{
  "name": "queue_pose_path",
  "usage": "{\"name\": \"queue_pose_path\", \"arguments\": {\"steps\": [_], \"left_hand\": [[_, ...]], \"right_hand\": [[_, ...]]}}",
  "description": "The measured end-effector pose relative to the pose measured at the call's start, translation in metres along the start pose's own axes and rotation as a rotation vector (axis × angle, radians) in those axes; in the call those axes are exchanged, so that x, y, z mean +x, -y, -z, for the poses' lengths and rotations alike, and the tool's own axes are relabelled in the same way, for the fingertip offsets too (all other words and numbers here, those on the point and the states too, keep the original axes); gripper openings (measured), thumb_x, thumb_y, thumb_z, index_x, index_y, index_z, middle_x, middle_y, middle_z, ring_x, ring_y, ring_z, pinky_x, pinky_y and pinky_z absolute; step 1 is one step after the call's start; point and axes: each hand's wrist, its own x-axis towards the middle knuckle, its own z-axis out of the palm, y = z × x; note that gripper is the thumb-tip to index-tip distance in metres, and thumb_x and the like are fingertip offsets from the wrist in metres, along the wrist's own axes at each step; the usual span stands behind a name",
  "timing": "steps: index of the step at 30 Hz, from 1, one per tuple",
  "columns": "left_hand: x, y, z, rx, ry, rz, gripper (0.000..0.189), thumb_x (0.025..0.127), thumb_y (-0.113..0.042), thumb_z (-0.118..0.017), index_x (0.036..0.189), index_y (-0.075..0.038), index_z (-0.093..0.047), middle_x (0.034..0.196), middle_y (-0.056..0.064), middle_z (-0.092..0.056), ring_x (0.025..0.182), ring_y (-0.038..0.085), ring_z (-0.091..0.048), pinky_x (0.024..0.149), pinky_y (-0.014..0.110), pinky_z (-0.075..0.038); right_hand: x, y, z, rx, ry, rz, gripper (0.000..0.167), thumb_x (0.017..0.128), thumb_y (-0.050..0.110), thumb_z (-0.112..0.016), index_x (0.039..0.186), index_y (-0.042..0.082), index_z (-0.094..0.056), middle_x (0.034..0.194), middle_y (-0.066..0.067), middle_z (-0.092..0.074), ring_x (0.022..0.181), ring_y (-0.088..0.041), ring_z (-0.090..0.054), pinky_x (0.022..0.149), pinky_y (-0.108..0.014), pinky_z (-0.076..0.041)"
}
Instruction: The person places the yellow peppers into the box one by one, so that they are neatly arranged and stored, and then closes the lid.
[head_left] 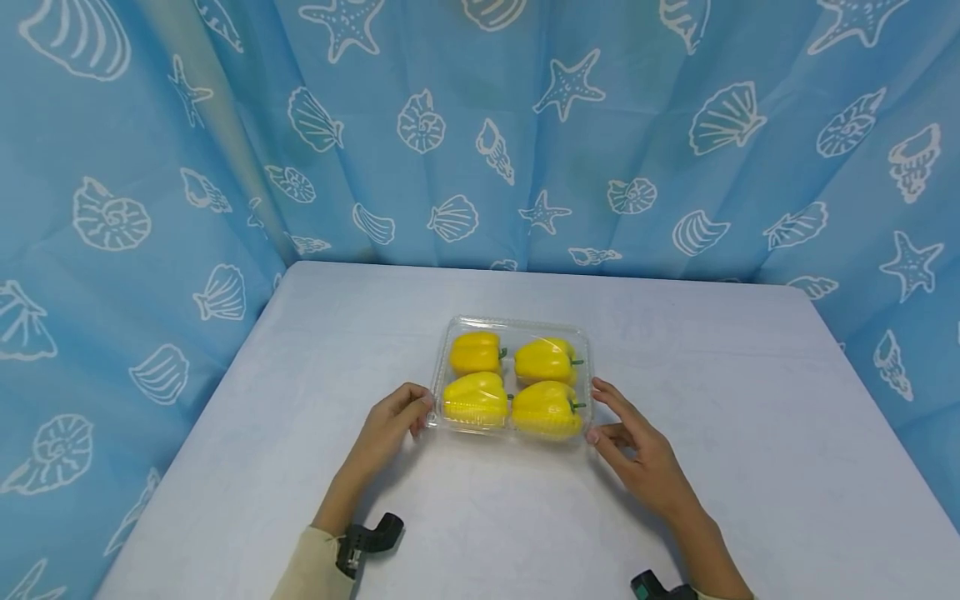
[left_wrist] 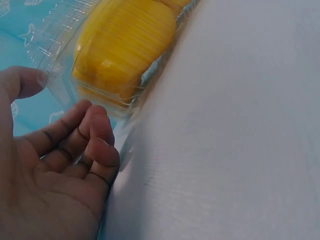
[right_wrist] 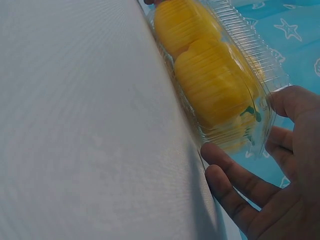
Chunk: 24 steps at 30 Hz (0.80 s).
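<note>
Several yellow bell peppers [head_left: 543, 361] with green stems lie in two rows inside a clear plastic container [head_left: 517, 322] at the middle of the table. At its left end my left hand [head_left: 390, 425] holds the near corner; in the left wrist view the thumb [left_wrist: 31, 82] is on the rim and the curled fingers [left_wrist: 100, 125] are at the lower wall. My right hand [head_left: 641, 462] grips the right end. The right wrist view shows that thumb [right_wrist: 295, 100] on the ridged rim, with fingertips [right_wrist: 212, 152] by the bottom edge. Whether the base touches the table is unclear.
A white cloth covers the table [head_left: 487, 517]. Blue curtains [head_left: 480, 167] printed with shells and starfish hang behind it and along both sides. Dark wrist camera mounts [head_left: 367, 542] sit on both forearms.
</note>
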Motion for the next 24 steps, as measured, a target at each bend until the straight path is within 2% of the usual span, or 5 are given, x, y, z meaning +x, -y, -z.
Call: {"name": "queue_pose_path", "arguments": {"steps": [2,6,14,20,24], "left_hand": [[0.000,0.001,0.001,-0.018,0.025,0.004,0.029,0.102,-0.037,-0.055,0.101,-0.011,-0.065,0.077,0.007,-0.060,0.072,0.023,-0.055,0.069,0.032,-0.046],[0.000,0.001,0.003,-0.046,0.079,0.013,0.025,0.102,-0.028,-0.053,0.091,-0.008,-0.064,0.075,0.008,-0.059,0.071,0.023,-0.055,0.068,0.032,-0.046],[-0.001,0.002,0.009,-0.124,0.205,0.010,0.018,0.098,-0.019,-0.059,0.096,-0.001,-0.063,0.079,0.008,-0.059,0.073,0.023,-0.054,0.068,0.029,-0.048],[-0.001,0.003,0.009,-0.162,0.221,0.012,0.020,0.099,-0.017,-0.058,0.098,0.003,-0.063,0.077,0.006,-0.058,0.071,0.023,-0.053,0.069,0.029,-0.047],[-0.002,0.002,0.008,-0.167,0.217,0.021,0.019,0.098,-0.016,-0.059,0.097,0.003,-0.063,0.076,0.006,-0.058,0.071,0.022,-0.053,0.067,0.029,-0.047]], "right_hand": [[0.000,-0.004,-0.001,0.002,0.000,-0.005,0.060,0.095,-0.005,-0.064,0.150,0.001,-0.041,0.157,-0.016,-0.036,0.095,-0.028,-0.071,0.083,-0.023,-0.056],[-0.002,-0.026,-0.003,0.007,0.004,0.013,0.063,0.096,-0.001,-0.064,0.153,0.008,-0.039,0.160,-0.007,-0.033,0.095,-0.020,-0.070,0.083,-0.021,-0.056],[-0.004,-0.038,-0.006,0.014,0.014,-0.018,0.063,0.099,0.006,-0.063,0.155,0.016,-0.037,0.162,-0.002,-0.031,0.098,-0.015,-0.069,0.085,-0.022,-0.056],[-0.004,-0.038,-0.007,0.010,0.006,-0.015,0.063,0.099,0.005,-0.063,0.155,0.016,-0.037,0.161,-0.002,-0.031,0.098,-0.014,-0.069,0.084,-0.022,-0.056],[-0.004,-0.030,-0.006,0.014,-0.001,-0.002,0.062,0.098,0.001,-0.063,0.154,0.010,-0.038,0.160,-0.007,-0.033,0.096,-0.020,-0.070,0.082,-0.023,-0.056]]}}
